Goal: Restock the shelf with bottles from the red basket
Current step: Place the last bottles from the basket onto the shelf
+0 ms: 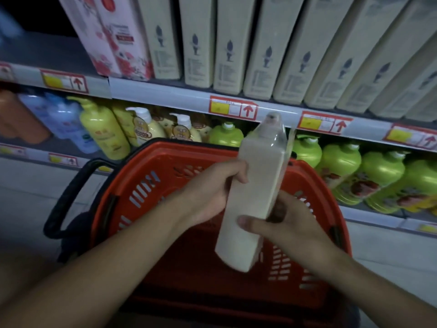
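One tall cream bottle (253, 188) is out of the red basket (165, 185) and held up above it, in front of the shelf (165, 97); this looks like the carry step, with the putting-away still to do; next it likely has to go up to the top row, beside the same cream bottles (267, 48), standing straight in a gap. The left hand (212, 190) wraps round the bottle's side, fingers curled; the right hand (288, 221) grips it lower down, thumb across the front; both hands hold it tight, tilted a little.
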`<act>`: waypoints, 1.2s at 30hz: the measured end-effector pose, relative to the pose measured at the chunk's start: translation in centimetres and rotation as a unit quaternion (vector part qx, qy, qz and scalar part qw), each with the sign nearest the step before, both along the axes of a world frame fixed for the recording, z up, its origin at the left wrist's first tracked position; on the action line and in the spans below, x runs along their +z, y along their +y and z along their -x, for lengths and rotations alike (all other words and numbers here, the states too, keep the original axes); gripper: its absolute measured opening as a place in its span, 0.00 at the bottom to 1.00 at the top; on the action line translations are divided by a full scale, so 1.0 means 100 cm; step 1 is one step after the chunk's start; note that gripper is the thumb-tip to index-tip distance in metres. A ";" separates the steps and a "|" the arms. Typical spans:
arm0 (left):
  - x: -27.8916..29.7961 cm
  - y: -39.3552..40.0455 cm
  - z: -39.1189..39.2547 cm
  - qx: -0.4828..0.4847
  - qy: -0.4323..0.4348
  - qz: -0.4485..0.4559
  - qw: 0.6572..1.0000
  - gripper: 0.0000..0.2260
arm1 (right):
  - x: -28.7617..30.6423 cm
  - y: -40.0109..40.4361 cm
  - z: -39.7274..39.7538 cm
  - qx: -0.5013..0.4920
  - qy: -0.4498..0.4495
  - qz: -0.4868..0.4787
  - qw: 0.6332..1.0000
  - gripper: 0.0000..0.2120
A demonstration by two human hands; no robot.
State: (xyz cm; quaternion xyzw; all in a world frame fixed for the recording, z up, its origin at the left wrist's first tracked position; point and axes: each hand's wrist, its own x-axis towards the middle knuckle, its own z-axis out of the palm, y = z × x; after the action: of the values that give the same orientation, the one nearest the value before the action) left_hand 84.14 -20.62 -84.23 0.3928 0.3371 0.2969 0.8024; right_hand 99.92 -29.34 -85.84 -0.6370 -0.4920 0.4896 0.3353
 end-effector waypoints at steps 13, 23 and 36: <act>-0.011 0.002 0.003 0.143 -0.003 0.119 0.983 0.21 | 0.037 0.007 -0.012 -0.016 -0.033 -0.051 0.998 0.16; 0.008 -0.003 -0.007 0.119 0.048 -0.058 0.990 0.31 | 0.009 0.003 -0.001 -0.002 0.165 0.044 0.985 0.28; 0.149 -0.037 -0.017 0.016 0.130 -0.346 0.929 0.32 | 0.145 -0.030 -0.036 -0.055 0.237 -0.133 0.961 0.23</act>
State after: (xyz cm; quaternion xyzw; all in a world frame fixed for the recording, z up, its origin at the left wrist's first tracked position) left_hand 85.86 -24.31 -69.34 0.6762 0.3212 0.3540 0.5606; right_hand 103.53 -32.33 -71.29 -0.4783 -0.4239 0.5372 0.5504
